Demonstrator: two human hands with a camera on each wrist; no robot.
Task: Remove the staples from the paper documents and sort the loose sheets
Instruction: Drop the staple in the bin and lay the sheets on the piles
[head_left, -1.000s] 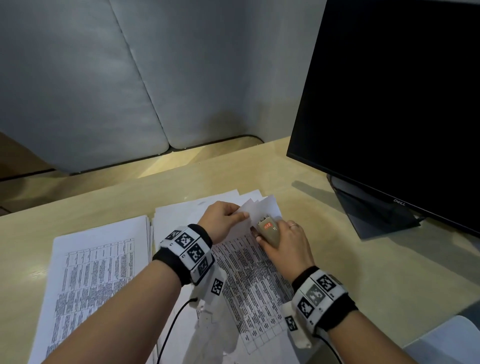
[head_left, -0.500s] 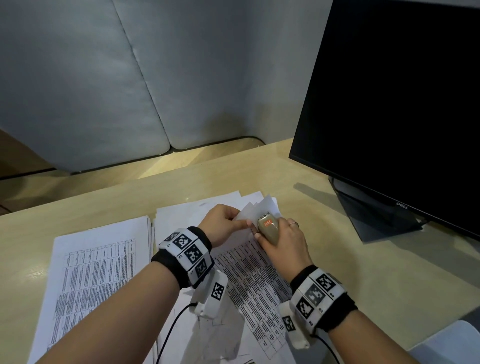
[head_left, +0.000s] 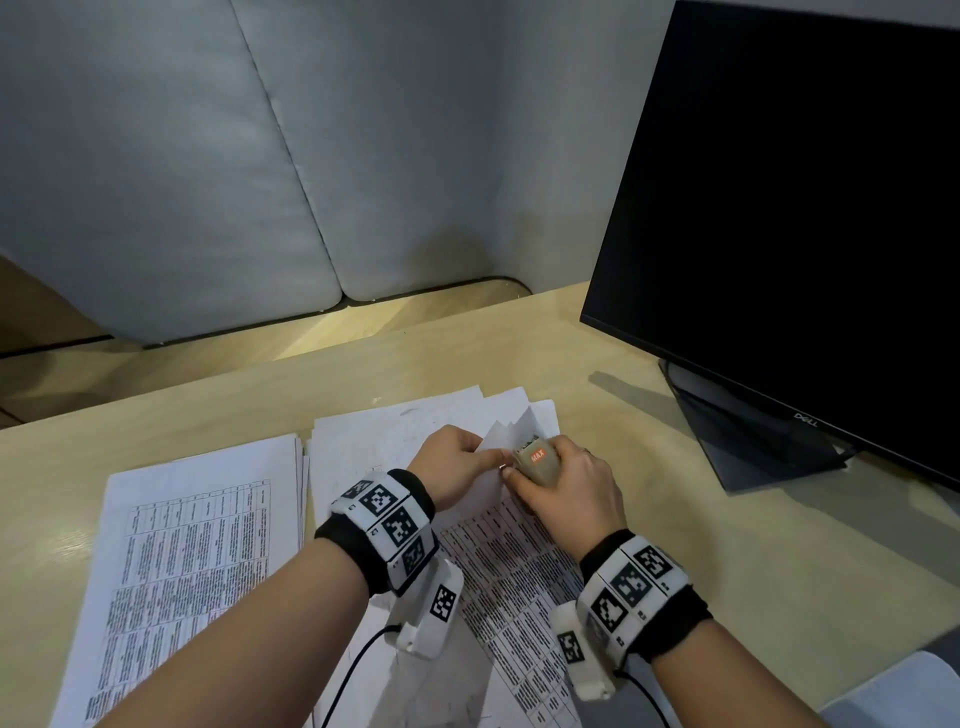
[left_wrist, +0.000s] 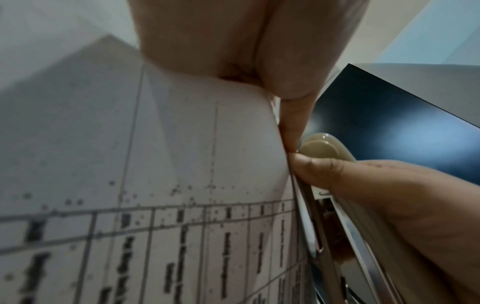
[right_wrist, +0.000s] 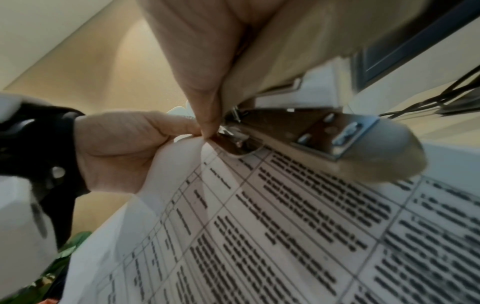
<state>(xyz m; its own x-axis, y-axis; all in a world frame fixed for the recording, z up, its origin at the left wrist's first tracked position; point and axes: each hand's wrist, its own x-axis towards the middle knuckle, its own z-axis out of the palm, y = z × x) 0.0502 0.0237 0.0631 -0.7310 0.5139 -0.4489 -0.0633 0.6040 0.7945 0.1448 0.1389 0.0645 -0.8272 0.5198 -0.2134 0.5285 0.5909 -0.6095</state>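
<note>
My left hand (head_left: 457, 467) pinches the top corner of a printed, stapled document (head_left: 519, 566) and holds that corner lifted off the desk. My right hand (head_left: 566, 493) grips a small beige stapler-type tool (head_left: 537, 460) with an orange MAX label, pressed against that same corner. In the right wrist view the tool's metal tip (right_wrist: 233, 133) sits at the paper corner, right beside the left hand's fingertips (right_wrist: 187, 127). In the left wrist view the thumb (left_wrist: 293, 127) presses the sheet (left_wrist: 182, 164) next to the tool (left_wrist: 322, 148). The staple itself is hidden.
A second stack of printed sheets (head_left: 182, 561) lies at the left on the wooden desk (head_left: 727, 545). More white sheets (head_left: 395, 421) spread under the hands. A black Dell monitor (head_left: 800, 218) on its stand (head_left: 737, 431) fills the right; grey padded panels (head_left: 208, 166) stand behind.
Both hands stayed together at the document's corner, drifting slightly up and left in view. The tool has tilted a little closer onto the lifted corner.
</note>
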